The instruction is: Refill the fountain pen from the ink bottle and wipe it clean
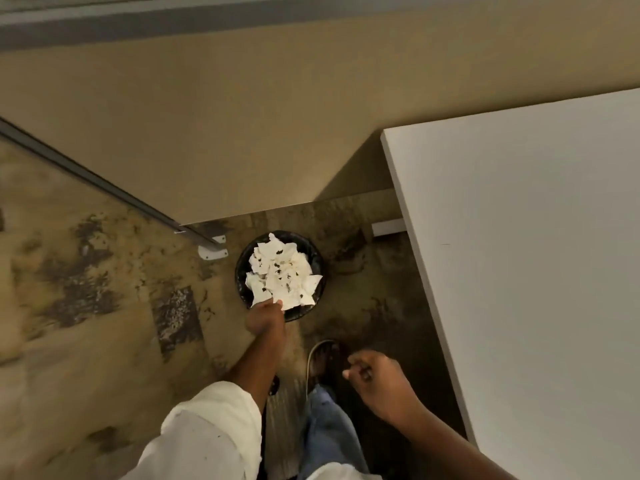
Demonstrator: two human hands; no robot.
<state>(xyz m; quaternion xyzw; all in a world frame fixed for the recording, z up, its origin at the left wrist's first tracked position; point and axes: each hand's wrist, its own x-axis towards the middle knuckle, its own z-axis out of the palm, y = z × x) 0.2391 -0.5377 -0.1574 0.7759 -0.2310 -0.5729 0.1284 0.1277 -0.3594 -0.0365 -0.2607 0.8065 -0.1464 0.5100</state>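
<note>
Head view: a round black waste bin stands on the mottled floor, heaped with ink-spotted white tissues. The left grip reaches down onto the nearest tissue; its fingertips are hidden, so pinching or merely touching cannot be told. The right grip is clenched above 1 shoe; a dark spot at its thumb is too small to make out. A white table is cut off at right.

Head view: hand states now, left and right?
Left hand: pinches an ink-stained tissue over the bin.
Right hand: fingers curled; whether it holds anything cannot be told.
</note>
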